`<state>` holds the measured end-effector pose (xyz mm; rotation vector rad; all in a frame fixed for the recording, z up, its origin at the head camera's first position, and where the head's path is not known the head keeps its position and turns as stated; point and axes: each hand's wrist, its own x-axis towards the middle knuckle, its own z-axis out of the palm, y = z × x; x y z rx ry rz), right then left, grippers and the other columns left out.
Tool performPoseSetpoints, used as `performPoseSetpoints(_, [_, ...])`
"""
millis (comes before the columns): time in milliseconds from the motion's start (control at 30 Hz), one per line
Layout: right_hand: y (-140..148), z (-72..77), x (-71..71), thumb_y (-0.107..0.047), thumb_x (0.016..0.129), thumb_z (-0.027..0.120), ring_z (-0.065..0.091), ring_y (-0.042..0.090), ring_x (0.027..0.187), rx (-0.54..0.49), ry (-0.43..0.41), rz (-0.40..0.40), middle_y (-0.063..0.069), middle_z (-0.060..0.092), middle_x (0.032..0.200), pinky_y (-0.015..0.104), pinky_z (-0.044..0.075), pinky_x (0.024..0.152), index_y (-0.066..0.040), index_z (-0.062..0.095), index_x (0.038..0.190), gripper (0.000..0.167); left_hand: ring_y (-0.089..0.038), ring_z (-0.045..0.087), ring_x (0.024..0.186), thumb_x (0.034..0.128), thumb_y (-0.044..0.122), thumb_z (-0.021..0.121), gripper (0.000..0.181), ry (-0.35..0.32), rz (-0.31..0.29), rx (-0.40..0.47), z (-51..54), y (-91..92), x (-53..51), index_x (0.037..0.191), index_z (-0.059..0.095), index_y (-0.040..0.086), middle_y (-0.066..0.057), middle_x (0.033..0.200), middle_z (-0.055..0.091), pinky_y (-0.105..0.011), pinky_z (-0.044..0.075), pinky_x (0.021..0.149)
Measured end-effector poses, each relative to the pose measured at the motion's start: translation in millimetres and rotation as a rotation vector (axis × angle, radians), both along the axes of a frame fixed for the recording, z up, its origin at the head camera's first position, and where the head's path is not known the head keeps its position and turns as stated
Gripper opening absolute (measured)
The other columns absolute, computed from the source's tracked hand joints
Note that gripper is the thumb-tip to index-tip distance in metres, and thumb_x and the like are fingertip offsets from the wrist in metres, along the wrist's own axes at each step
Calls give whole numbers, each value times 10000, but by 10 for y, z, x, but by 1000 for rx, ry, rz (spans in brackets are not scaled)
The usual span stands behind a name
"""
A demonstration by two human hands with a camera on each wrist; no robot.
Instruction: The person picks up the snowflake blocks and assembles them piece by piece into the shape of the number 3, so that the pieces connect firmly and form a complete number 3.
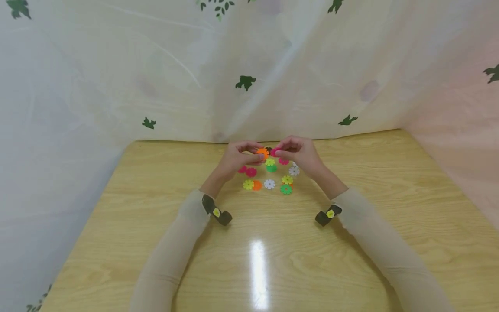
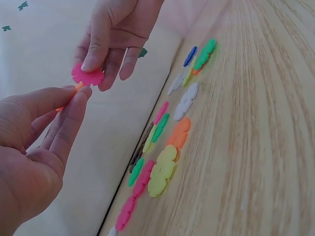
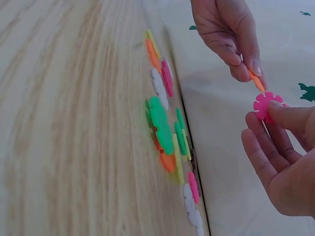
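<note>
Above the far part of the table, the left hand [image 1: 242, 158] pinches an orange notched disc [image 1: 263, 153] between thumb and fingers. Opposite it, the right hand [image 1: 302, 155] pinches a pink notched disc [image 1: 274, 152]. In the right wrist view the pink disc [image 3: 268, 105] and the orange disc [image 3: 256, 81] meet at their edges, roughly at an angle to each other. The left wrist view also has the pink disc [image 2: 88, 75] at the tip of the orange one [image 2: 78, 87]; whether their notches interlock I cannot tell.
Several loose discs lie on the wooden table [image 1: 241, 225] beneath and in front of the hands, among them yellow [image 1: 248, 185], white [image 1: 269, 184], green [image 1: 286, 189] and pink [image 1: 251, 172] ones. A patterned cloth [image 1: 175, 86] hangs along the table's far edge.
</note>
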<state>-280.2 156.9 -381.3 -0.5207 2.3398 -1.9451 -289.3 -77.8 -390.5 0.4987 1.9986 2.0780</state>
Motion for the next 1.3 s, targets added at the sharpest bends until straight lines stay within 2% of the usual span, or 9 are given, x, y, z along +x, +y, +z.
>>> performPoseSetpoints(267, [-13, -1, 13, -69, 905, 764, 727, 248, 796, 21, 26, -1, -56, 749, 849, 340, 642, 734, 75, 688, 1023, 201, -141, 760, 758, 896, -62, 723, 296, -3, 34, 1, 17, 7, -1, 1185, 674, -103, -88, 902, 681, -538, 589, 875])
performPoseSetpoints(600, [-21, -2, 4, -56, 882, 786, 736, 215, 790, 0, 24, 18, -7, 765, 871, 333, 643, 735, 79, 693, 1007, 206, -160, 770, 798, 911, -26, 722, 304, -7, 20, 1, 22, 2, 10, 1210, 689, -75, -93, 930, 748, -466, 613, 859])
performPoseSetpoints(767, [-32, -4, 15, -61, 872, 796, 732, 160, 766, 8, 49, 16, 28, 768, 889, 342, 646, 724, 75, 706, 1002, 209, -157, 769, 812, 910, -31, 720, 329, -30, 12, 4, 35, -14, 24, 1234, 680, -73, -68, 925, 759, -494, 589, 894])
performPoseSetpoints(1000, [-31, -17, 24, -93, 851, 822, 726, 235, 749, 3, 125, 6, 119, 765, 910, 344, 642, 681, 55, 728, 970, 212, -195, 772, 834, 896, -31, 738, 340, -81, 25, 0, 50, -12, 22, 1232, 689, -41, -79, 902, 716, -530, 568, 934])
performPoseSetpoints(1233, [-27, -22, 32, -62, 846, 819, 693, 125, 691, -7, 168, 12, 120, 760, 892, 304, 630, 649, 62, 733, 951, 184, -163, 768, 800, 887, -48, 740, 341, -119, 32, 25, 62, 3, 35, 1222, 680, -51, -84, 875, 693, -530, 562, 945])
performPoseSetpoints(1300, [-21, -17, 38, -50, 845, 817, 693, 117, 691, -11, 172, 18, 119, 763, 897, 296, 628, 647, 62, 736, 952, 175, -156, 767, 796, 895, -57, 724, 334, -122, 24, 31, 64, 6, 45, 1225, 671, -58, -72, 867, 710, -497, 577, 926])
